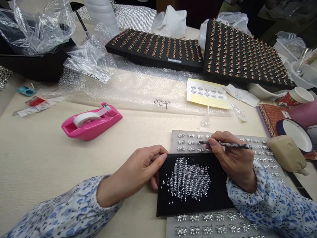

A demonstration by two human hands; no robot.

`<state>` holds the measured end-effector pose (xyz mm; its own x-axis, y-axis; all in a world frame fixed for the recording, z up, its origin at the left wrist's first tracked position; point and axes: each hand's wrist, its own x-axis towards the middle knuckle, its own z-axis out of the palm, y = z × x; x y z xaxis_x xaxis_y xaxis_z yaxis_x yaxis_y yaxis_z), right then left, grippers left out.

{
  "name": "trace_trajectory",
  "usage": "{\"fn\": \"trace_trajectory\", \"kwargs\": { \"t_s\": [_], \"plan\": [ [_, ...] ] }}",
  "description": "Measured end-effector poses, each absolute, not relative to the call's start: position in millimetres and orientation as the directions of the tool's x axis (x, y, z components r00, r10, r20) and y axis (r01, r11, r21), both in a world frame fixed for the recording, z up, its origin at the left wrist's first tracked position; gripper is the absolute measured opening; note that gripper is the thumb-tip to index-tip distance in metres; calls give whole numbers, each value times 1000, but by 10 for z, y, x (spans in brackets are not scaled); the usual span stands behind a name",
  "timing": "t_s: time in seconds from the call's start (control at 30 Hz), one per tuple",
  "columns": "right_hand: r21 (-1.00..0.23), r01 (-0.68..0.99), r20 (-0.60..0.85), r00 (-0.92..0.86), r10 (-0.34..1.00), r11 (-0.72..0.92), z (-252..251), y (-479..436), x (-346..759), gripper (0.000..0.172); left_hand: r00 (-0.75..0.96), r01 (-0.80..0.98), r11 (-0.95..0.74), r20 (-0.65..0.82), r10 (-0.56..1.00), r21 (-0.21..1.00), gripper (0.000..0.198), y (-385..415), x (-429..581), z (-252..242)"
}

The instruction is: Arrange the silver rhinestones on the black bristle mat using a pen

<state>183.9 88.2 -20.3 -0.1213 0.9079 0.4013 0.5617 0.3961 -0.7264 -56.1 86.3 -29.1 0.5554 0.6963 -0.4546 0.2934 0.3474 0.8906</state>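
My left hand grips the upper left corner of a black tray, thumb on top and fingers underneath. Many small clear rhinestones lie spread over the tray's middle. Between thumb and fingers my right hand pinches a thin dark pen-like tool, its tip pointing left. That tip is over a grey board set with rows of small silver flower-shaped pieces, just beyond the tray's far edge. Part of the board is hidden under the tray and my right forearm.
A pink tape dispenser stands to the left. Black foam boards with rows of red-and-gold pieces are at the back. Bubble wrap and a label sheet lie before them. A beige lump and a paper cup are at right.
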Motion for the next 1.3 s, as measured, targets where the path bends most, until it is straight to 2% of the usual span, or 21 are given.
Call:
{"fn": "trace_trajectory", "kwargs": {
  "t_s": [0.5,0.6,0.73,0.83,1.07,1.3],
  "plan": [
    [-695,585,430,-129,894,419,-172,876,1862,7,549,308,344,-461,697,887,24,847,-577,-289],
    [-737,484,445,-178,878,472,-140,835,1852,12,554,297,347,-457,696,890,25,848,-577,-293],
    [-803,276,407,-395,824,529,-98,761,1826,16,560,291,349,-454,693,891,24,852,-575,-299],
    [-798,283,364,-476,801,531,-82,732,1811,15,554,293,344,-451,699,892,23,853,-572,-297],
    [-786,307,351,-494,795,537,-76,739,1807,14,551,288,341,-446,705,895,24,850,-564,-298],
    [-823,245,378,-436,817,512,-101,727,1811,16,553,289,347,-451,700,892,24,850,-567,-308]
  ]
}}
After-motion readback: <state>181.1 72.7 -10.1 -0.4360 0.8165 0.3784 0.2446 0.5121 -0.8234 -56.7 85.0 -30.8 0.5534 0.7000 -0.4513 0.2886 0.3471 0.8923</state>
